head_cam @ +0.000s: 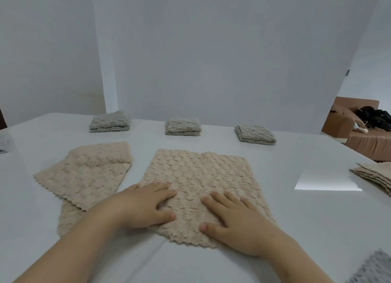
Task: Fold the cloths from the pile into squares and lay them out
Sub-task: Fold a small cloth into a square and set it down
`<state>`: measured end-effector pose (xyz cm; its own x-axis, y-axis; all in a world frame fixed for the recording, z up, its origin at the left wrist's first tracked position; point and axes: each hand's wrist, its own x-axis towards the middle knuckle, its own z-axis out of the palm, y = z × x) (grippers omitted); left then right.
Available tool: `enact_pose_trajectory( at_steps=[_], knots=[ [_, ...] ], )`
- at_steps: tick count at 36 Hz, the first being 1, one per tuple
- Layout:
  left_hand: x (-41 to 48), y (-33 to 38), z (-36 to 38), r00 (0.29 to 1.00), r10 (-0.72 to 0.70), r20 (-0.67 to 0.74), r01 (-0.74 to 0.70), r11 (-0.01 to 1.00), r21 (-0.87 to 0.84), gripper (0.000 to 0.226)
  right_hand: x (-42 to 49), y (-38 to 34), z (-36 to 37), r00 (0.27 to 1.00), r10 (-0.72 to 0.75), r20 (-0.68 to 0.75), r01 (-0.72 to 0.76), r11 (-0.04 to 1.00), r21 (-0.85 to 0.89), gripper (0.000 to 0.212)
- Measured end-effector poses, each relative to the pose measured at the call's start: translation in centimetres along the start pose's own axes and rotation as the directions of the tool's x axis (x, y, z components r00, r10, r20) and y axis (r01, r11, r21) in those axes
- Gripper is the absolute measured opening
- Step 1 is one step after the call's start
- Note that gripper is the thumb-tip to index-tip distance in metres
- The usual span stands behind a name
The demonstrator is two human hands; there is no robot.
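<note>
The left hand [146,204] and right hand [234,221] are pressing down on the near part of a beige cloth [201,172], side by side, thumbs pointing toward each other. Each grip is lying spread and flat on the fabric, pinching nothing. The cloth is lying flat on the white counter [296,208] in the middle of the view. Just beside it, at 9 o'clock, a second cloth [88,172] of the same beige is lying askew, one layer doubled over another. Farther off, folded grey pieces are sitting in a row, well apart: the left square [110,121] at 11 o'clock, the middle square [183,126] at 12, the right square [255,134] at 1. At 3 o'clock, by the counter's edge, the pile [376,174] of beige cloths is lying stacked. At 5 o'clock a grey cloth [376,268] is showing in the corner. A brown sofa [364,138] is standing past the counter at 2 o'clock.
</note>
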<state>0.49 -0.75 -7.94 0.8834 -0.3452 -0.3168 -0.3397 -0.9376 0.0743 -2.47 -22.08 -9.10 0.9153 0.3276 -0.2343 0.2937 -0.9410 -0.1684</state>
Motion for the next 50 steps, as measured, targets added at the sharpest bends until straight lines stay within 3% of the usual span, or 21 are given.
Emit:
enact_pose_trajectory(
  at_steps=[5, 8, 10, 12, 16, 18, 21, 24, 27, 32, 35, 41, 45, 48, 50],
  knots=[
    [-1.1, -0.7, -0.3, 0.998, -0.029, -0.063, 0.029, 1.0, -0.001, 0.054, -1.1, 0.0, -0.6, 0.994, -0.107, 0.007, 0.107, 0.994, 0.023, 0.079],
    [-1.4, 0.2, -0.1, 0.992, 0.062, -0.112, -0.067, 0.997, -0.039, 0.085, -0.9, -0.4, -0.5, 0.983, -0.184, -0.004, 0.184, 0.983, 0.028, 0.088],
    [-1.2, 0.9, 0.4, 0.98, 0.161, -0.114, -0.172, 0.98, -0.098, 0.099, -0.9, -0.6, -0.4, 0.978, -0.209, -0.004, 0.209, 0.978, 0.028, 0.086],
    [-1.0, 1.7, 0.9, 0.967, 0.23, -0.107, -0.243, 0.962, -0.127, 0.098, -0.8, -0.6, -0.4, 0.979, -0.203, -0.032, 0.205, 0.978, 0.037, 0.081],
    [-0.5, 2.3, 2.0, 0.963, 0.234, -0.133, -0.241, 0.969, -0.045, 0.102, -0.4, -0.4, -0.5, 0.967, -0.206, -0.149, 0.217, 0.974, 0.062, 0.068],
    [-0.3, 2.3, 1.9, 0.943, 0.256, -0.212, -0.27, 0.962, -0.041, 0.096, -0.3, -0.3, -0.4, 0.958, -0.215, -0.191, 0.229, 0.972, 0.054, 0.073],
    [0.1, 2.1, 1.9, 0.898, 0.266, -0.351, -0.294, 0.955, -0.028, 0.068, 0.1, 0.0, 0.0, 0.937, -0.232, -0.263, 0.248, 0.968, 0.032, 0.075],
    [0.1, 1.9, 1.7, 0.843, 0.203, -0.497, -0.257, 0.966, -0.041, 0.038, 0.2, 0.0, 0.0, 0.924, -0.221, -0.313, 0.237, 0.971, 0.014, 0.049],
    [0.0, 1.4, 1.1, 0.807, 0.112, -0.579, -0.191, 0.979, -0.077, 0.04, -0.2, 0.2, -0.4, 0.926, -0.193, -0.325, 0.193, 0.981, -0.034, 0.029],
    [-0.7, 0.5, 0.2, 0.732, -0.015, -0.681, -0.056, 0.995, -0.082, 0.037, -1.0, 0.4, -1.2, 0.927, -0.145, -0.346, 0.117, 0.988, -0.102, 0.041],
    [-0.9, -0.4, 0.0, 0.7, -0.068, -0.711, -0.002, 0.995, -0.098, 0.041, -1.3, 0.9, -1.8, 0.924, -0.075, -0.376, 0.059, 0.997, -0.054, 0.047],
    [-1.1, -1.2, -0.4, 0.582, -0.148, -0.8, -0.084, 0.967, -0.241, 0.033, -1.9, 1.9, -2.7, 0.854, 0.109, -0.509, -0.077, 0.993, 0.084, 0.033],
    [-1.1, -1.0, -0.3, 0.528, -0.299, -0.794, -0.244, 0.843, -0.48, 0.028, -2.0, 2.8, -2.8, 0.775, 0.237, -0.585, -0.116, 0.965, 0.237, 0.028],
    [-0.6, -1.2, 0.0, 0.516, -0.403, -0.756, -0.285, 0.751, -0.595, 0.03, -1.6, 3.7, -2.6, 0.717, 0.345, -0.606, -0.057, 0.895, 0.442, 0.017],
    [0.0, -1.5, 0.4, 0.544, -0.42, -0.727, -0.262, 0.738, -0.622, 0.034, -1.3, 4.3, -2.5, 0.683, 0.395, -0.614, -0.014, 0.848, 0.53, 0.008]
  ],
)
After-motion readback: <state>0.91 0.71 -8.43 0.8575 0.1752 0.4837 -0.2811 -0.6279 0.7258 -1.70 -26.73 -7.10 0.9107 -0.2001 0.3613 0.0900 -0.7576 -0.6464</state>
